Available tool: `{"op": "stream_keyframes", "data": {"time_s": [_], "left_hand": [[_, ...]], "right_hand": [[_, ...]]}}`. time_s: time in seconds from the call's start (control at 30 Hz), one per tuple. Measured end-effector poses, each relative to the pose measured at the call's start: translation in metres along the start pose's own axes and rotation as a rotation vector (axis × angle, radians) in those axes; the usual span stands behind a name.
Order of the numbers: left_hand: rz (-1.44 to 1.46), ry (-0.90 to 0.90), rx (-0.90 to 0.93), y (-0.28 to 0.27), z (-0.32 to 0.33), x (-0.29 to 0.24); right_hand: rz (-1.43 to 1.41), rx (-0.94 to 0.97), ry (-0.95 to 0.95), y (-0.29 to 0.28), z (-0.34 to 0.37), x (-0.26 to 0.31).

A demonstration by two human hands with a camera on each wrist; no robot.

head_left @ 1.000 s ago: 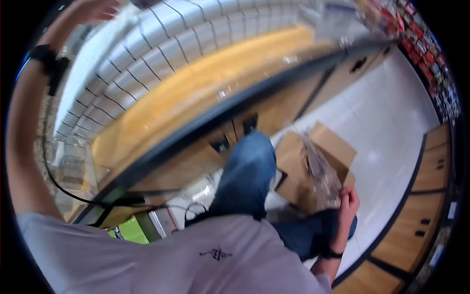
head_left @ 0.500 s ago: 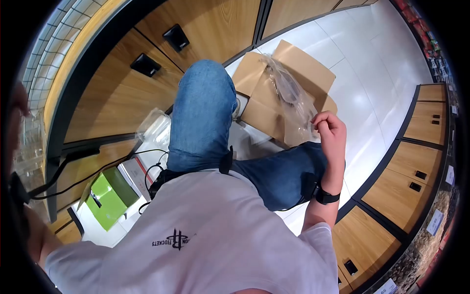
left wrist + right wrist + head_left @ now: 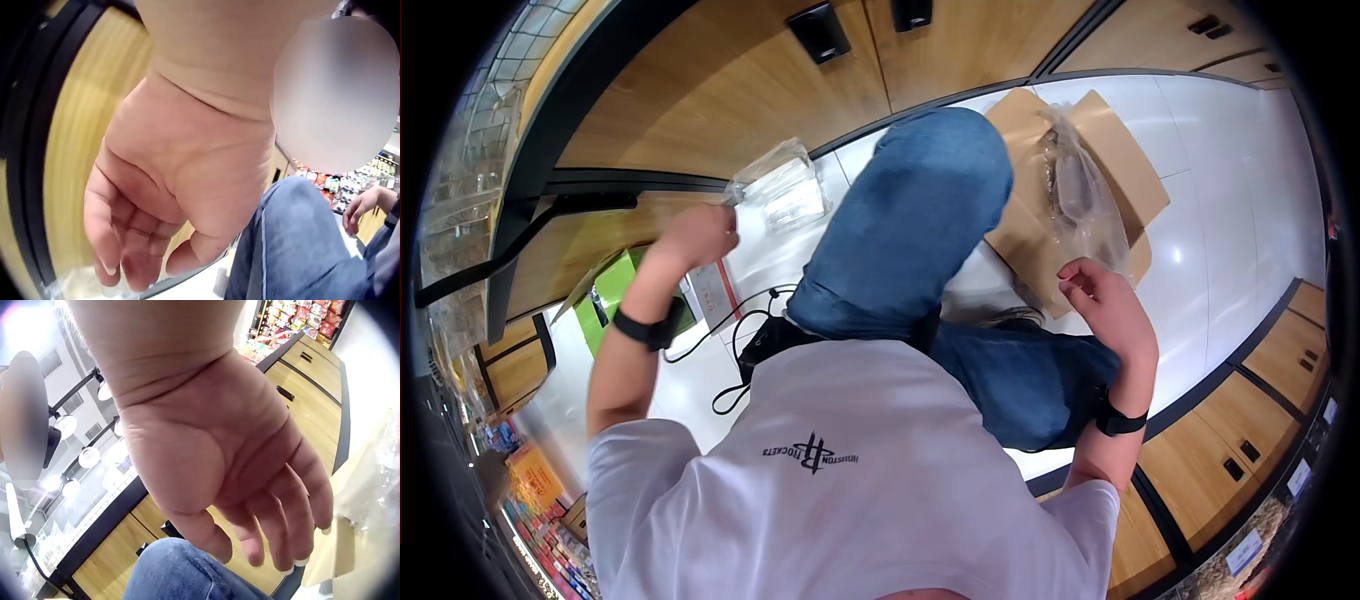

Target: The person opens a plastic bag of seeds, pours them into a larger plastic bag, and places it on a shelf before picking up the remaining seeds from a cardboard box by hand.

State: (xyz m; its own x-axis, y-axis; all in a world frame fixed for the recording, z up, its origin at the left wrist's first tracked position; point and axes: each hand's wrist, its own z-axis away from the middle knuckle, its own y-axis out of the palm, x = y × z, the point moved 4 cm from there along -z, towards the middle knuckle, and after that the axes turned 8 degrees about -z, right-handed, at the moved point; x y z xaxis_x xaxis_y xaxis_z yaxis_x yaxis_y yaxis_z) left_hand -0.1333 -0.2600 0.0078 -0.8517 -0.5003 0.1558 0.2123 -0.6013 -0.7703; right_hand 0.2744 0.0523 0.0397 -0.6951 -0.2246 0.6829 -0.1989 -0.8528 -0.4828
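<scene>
My left hand (image 3: 700,238) hangs over the floor by the cabinet front, its fingers loosely curled and holding nothing in the left wrist view. Just past it lies a clear plastic packet (image 3: 792,198) with pale contents. Above my bent leg, my right hand (image 3: 1112,305) is relaxed, fingers bent downward with nothing between them in the right wrist view. Close by it stands an opened cardboard box (image 3: 1142,190) with its flaps spread. A crumpled clear plastic bag (image 3: 1090,195) lies across the box, its lower end near my right fingertips.
Wooden cabinets (image 3: 700,90) with black handles run along the far side, and more cabinets (image 3: 1200,440) stand at the right. An open green box (image 3: 588,322) sits at the left, beside black cables (image 3: 735,325). My raised knee (image 3: 930,190) rises between the hands.
My left hand has come down from the shelf at the far left to above the floor. My right hand stays beside the cardboard box. The head view has swung downward.
</scene>
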Motion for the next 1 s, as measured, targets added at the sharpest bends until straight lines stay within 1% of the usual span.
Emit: {"op": "stream_keyframes", "data": {"time_s": [0.03,0.1,0.13,0.2,0.23,0.3,0.33,0.37,0.43,0.5,0.57,0.63,0.7,0.77,0.83,0.9,0.93,0.97,1.0], "left_hand": [[0.008,-0.001,0.007,0.028,-0.017,0.008],[0.294,0.150,-0.041,0.074,-0.055,0.022],[0.295,0.157,-0.041,0.090,-0.074,0.027],[0.430,0.005,-0.372,0.104,-0.102,0.039],[0.426,0.030,-0.368,0.114,-0.117,0.040],[0.396,-0.088,-0.418,0.127,-0.150,0.041],[0.427,-0.063,-0.427,0.130,-0.164,0.038],[0.398,-0.073,-0.343,0.137,-0.181,0.036],[0.314,0.080,-0.458,0.166,-0.212,0.040],[0.176,0.115,-0.405,0.171,-0.224,0.032],[0.096,-0.043,-0.156,0.151,-0.225,0.015],[-0.067,-0.076,-0.087,0.156,-0.238,0.010],[-0.256,0.063,-0.085,0.170,-0.247,0.009],[-0.310,0.032,0.023,0.158,-0.248,-0.002],[-0.398,0.075,0.042,0.151,-0.251,-0.008],[-0.478,0.171,-0.003,0.149,-0.254,-0.008],[-0.528,0.157,0.039,0.147,-0.259,-0.010],[-0.575,0.137,0.080,0.149,-0.264,-0.012],[-0.553,0.140,0.096,0.166,-0.284,0.004]], "right_hand": [[0.031,-0.018,0.002,0.001,-0.004,0.004],[0.065,-0.037,0.009,0.005,-0.012,0.013],[0.082,-0.042,0.017,0.008,-0.016,0.017],[0.092,-0.054,0.048,0.015,-0.020,0.022],[0.088,-0.048,0.039,0.018,-0.025,0.023],[0.073,-0.081,0.081,0.022,-0.024,0.017],[0.066,-0.096,0.077,0.025,-0.024,0.014],[0.059,-0.110,0.072,0.026,-0.025,0.010],[0.026,-0.143,0.130,0.029,-0.021,-0.001],[0.016,-0.131,0.168,0.033,-0.014,-0.014],[-0.036,-0.169,0.207,0.037,-0.006,-0.035],[0.031,-0.161,0.193,0.044,-0.003,-0.044],[0.012,-0.189,0.231,0.049,0.004,-0.052],[0.047,-0.213,0.203,0.053,0.007,-0.056],[0.023,-0.249,0.249,0.050,0.015,-0.053],[0.048,-0.256,0.228,0.051,0.021,-0.049],[0.020,-0.288,0.261,0.051,0.024,-0.050],[0.033,-0.270,0.281,0.052,0.024,-0.050],[0.046,-0.245,0.299,0.056,0.023,-0.050]]}}
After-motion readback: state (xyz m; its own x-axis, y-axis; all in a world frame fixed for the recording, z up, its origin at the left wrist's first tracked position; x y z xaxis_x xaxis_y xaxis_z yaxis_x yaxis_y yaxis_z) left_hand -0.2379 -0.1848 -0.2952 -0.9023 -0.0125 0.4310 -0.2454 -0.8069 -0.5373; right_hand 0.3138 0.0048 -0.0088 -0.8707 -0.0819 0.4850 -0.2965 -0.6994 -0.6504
